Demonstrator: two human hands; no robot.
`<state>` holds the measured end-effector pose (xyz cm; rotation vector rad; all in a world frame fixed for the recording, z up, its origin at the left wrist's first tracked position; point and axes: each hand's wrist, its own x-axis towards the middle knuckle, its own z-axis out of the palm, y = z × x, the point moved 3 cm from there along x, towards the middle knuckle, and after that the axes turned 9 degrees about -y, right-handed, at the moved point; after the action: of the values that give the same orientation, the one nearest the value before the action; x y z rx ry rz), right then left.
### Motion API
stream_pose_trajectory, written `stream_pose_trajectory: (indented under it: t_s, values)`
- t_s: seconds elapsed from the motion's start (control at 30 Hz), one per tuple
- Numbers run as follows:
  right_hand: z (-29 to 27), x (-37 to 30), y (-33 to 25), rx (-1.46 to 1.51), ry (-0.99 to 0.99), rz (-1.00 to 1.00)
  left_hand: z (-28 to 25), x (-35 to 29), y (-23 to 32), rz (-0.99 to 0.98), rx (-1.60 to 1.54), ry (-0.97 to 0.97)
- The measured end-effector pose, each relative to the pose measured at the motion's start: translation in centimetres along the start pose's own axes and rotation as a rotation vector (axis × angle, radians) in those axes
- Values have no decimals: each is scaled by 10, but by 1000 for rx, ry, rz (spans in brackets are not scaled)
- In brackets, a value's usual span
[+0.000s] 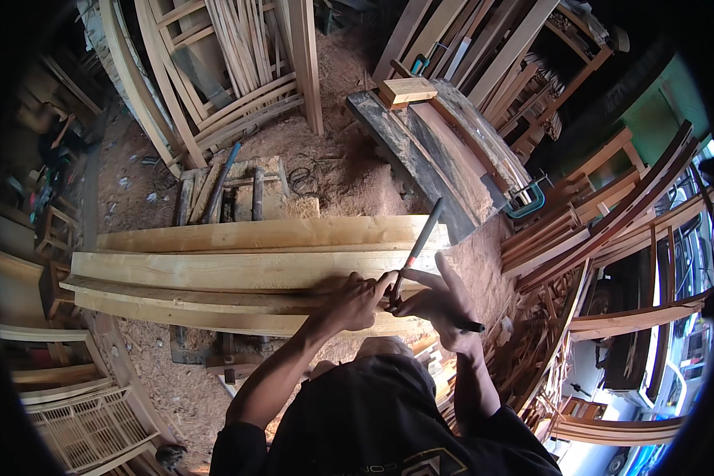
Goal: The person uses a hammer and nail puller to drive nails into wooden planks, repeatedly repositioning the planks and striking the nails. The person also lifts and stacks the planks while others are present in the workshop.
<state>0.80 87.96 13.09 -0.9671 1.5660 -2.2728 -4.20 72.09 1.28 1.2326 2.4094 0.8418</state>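
In front of my body, my left hand is closed, its fingertips at the dark lower part of a long grey rod-shaped tool with a red band. The tool stands tilted, its top leaning right and away from me. My right hand is by its lower end, thumb and a finger stretched out, the other fingers curled. A black end sticks out beside the right palm; whether it belongs to the same tool is hidden. Below both hands lie several long pale planks, side by side.
A dark work table stands ahead right, bearing a wood block and a green clamp. Wooden frames lean at the far left. Curved timbers and scrap strips fill the right. Sawdust covers the floor.
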Motion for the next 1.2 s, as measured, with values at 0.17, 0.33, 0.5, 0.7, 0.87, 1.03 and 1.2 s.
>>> stream_pose_trajectory:
  t_s: [0.17, 0.33, 0.5, 0.7, 0.87, 1.03, 1.2]
  values:
    - [8, -8, -1, -122, -35, 53, -11, 1, -2, -8, -161, 0]
    - [0, -16, 3, -187, 210, 102, -12, 7, -11, 20, -198, 88]
    - [-27, -7, 6, -235, 309, -25, -13, 6, -6, 22, -211, 3]
    - [-39, 11, 6, 248, 295, -9, -22, 10, -7, -24, -70, -33]
    - [-49, 21, 8, 419, 145, 31, -15, 5, -14, 92, 113, 106]
    - [-62, 16, 18, 284, 89, 116, -2, 3, -18, 228, 194, 158]
    - [-67, 12, 25, 414, 55, 58, -8, -4, -12, 329, 189, 320]
